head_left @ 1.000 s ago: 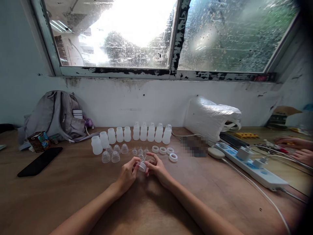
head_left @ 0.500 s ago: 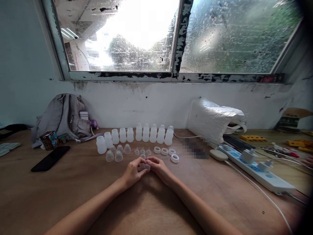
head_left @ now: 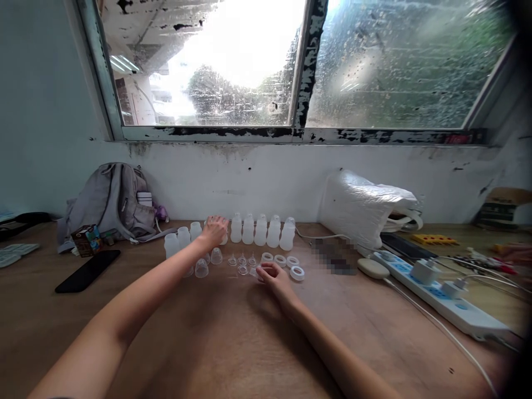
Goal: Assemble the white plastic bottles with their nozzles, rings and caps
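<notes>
My left hand (head_left: 215, 230) is closed around the top of an open bottle at the right end of the left group; its fingers partly hide it. My right hand (head_left: 272, 274) pinches a small clear piece (head_left: 254, 272) low over the table, beside the clear nipples (head_left: 242, 260). White rings (head_left: 296, 272) lie to its right. Clear domed caps (head_left: 201, 268) stand beneath my left forearm, which covers some of them. Bottles without tops (head_left: 171, 244) stand at the left of the back row, and bottles with domed caps (head_left: 261, 230) at its right.
A black phone (head_left: 88, 271), a small box (head_left: 86, 240) and a grey backpack (head_left: 106, 199) are at the left. At the right are a silvery bag (head_left: 361, 205), a power strip (head_left: 440, 293) with cables and a round pale object (head_left: 373, 267).
My left hand has left my right hand and moved back and left to the bottle. My right hand has shifted slightly right, with a small clear piece in its fingers.
</notes>
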Action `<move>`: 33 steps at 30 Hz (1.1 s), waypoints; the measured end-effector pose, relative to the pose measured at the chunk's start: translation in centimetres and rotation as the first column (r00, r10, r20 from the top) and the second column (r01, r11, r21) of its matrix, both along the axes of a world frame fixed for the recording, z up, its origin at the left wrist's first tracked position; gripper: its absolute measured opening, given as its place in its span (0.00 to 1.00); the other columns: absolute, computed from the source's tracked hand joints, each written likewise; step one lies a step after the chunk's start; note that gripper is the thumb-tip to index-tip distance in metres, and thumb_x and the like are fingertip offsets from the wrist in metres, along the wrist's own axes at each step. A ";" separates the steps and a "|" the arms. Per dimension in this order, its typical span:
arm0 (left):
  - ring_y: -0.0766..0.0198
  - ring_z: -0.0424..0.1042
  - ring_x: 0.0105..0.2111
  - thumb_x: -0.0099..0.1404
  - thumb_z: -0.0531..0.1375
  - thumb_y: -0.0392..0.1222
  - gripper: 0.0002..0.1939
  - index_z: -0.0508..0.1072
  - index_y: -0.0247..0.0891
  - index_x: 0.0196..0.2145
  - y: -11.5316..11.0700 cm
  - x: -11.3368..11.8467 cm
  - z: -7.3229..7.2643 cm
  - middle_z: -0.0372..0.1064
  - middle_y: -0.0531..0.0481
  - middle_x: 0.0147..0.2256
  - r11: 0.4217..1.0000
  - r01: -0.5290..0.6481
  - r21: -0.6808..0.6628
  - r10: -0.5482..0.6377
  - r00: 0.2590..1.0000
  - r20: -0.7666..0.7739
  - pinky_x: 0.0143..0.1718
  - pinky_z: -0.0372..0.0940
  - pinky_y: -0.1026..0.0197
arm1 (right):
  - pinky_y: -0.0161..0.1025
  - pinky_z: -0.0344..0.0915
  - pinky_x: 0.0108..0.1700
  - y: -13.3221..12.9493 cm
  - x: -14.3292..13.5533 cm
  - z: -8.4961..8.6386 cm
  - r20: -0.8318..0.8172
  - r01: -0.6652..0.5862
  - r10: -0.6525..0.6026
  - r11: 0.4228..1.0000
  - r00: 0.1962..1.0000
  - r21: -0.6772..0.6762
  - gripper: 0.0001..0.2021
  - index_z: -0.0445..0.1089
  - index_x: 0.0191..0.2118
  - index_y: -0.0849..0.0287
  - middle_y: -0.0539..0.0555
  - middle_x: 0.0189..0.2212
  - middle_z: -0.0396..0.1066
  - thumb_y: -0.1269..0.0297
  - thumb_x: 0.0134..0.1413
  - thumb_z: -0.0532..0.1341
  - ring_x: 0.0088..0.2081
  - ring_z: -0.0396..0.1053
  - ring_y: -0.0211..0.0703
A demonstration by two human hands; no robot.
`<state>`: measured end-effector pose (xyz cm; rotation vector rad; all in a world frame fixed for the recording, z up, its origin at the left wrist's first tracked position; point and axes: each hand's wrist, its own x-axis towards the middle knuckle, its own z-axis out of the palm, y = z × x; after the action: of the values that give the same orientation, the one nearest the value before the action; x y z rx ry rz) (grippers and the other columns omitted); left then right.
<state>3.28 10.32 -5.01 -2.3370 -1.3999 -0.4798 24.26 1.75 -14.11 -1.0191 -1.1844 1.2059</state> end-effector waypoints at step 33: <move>0.53 0.60 0.43 0.60 0.52 0.42 0.09 0.69 0.36 0.32 4.6 -0.2 -1.5 0.67 0.41 0.38 0.975 -0.222 -0.008 0.222 0.975 0.017 0.46 0.47 0.47 | 0.41 0.68 0.32 0.1 -0.2 -0.3 0.062 0.006 -0.008 0.999 0.998 0.046 0.19 0.65 0.31 0.61 0.52 0.25 0.68 0.52 0.35 0.65 0.31 0.68 0.43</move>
<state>3.12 14.93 -6.55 -2.1503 -1.6489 -0.4316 24.05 1.81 -14.44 -1.0324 -1.2507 1.1437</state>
